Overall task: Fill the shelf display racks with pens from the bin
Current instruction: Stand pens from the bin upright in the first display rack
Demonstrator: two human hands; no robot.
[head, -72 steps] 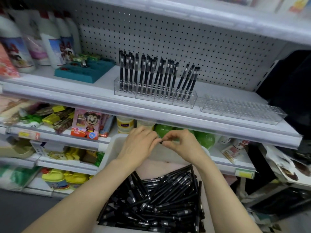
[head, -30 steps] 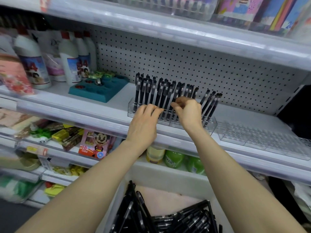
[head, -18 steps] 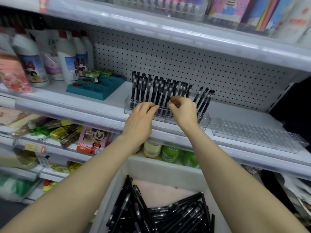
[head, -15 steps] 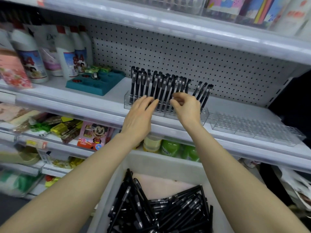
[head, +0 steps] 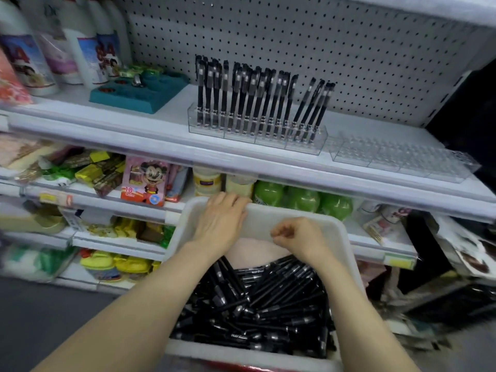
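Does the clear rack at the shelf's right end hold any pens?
No, the right rack shows only empty slots; the black pens all stand in the left rack.

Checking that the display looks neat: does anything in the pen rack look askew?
Yes. In the clear rack, the rightmost few pens lean to the right, while the other pens stand nearly upright. A gap separates the two groups.

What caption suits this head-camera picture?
Left hand on the rim of a white bin of black pens, right hand curled beside it; above, a part-filled rack and an empty rack.
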